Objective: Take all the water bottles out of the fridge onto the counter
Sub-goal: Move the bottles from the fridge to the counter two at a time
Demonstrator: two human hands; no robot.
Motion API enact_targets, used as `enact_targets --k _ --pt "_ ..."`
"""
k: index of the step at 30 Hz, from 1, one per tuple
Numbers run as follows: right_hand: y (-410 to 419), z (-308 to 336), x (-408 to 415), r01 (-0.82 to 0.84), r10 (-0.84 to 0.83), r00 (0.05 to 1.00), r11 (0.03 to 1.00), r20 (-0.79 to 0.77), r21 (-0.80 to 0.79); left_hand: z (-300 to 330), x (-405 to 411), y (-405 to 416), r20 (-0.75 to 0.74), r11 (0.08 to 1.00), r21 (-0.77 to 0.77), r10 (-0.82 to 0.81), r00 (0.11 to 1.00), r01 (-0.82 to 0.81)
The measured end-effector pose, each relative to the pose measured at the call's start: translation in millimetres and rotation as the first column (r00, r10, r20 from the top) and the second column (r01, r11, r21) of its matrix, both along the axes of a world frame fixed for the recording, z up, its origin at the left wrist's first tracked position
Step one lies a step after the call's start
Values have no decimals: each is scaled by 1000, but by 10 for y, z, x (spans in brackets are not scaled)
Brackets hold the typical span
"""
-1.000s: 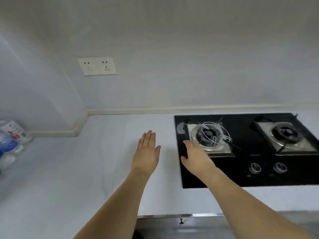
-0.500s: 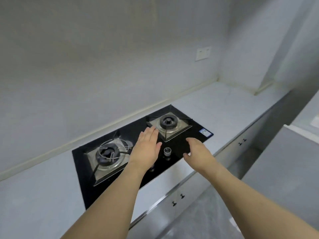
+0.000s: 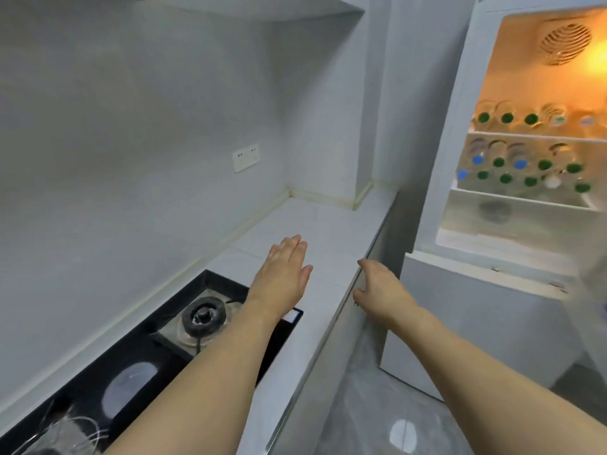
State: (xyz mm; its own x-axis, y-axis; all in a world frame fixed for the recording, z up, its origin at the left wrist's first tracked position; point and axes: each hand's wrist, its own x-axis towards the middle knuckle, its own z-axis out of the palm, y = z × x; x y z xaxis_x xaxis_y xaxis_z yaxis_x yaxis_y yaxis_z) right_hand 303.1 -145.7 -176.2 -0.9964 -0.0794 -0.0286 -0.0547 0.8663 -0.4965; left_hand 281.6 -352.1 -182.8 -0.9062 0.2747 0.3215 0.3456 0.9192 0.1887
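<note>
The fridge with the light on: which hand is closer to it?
Right. The right hand hangs past the counter edge, just short of the fridge. The left hand hovers over the counter, farther away.

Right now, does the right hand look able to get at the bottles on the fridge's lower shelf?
Probably yes. The fridge stands open, the bottles lie caps outward, and nothing sits between them and the empty right hand, though it is still well short of them.
</note>
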Motion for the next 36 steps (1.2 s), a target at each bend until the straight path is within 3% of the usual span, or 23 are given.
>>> enact_targets --k 11,19,29,36 --pt "476 438 -1349 182 -179 980 983 -85 24 350 -1737 352 -28 989 10 -148 989 148" --pt "964 458 -1892 274 -270 958 961 -93 42 390 -2482 944 4 960 55 -276 961 275" --pt "2325 532 -2469 496 -498 860 867 -112 -48 685 -3195 2446 -108 847 -66 -531 841 527" --pt "3560 883 -3026 566 -594 763 804 -256 -179 1056 -3813 3879 -198 762 -137 -648 736 633"
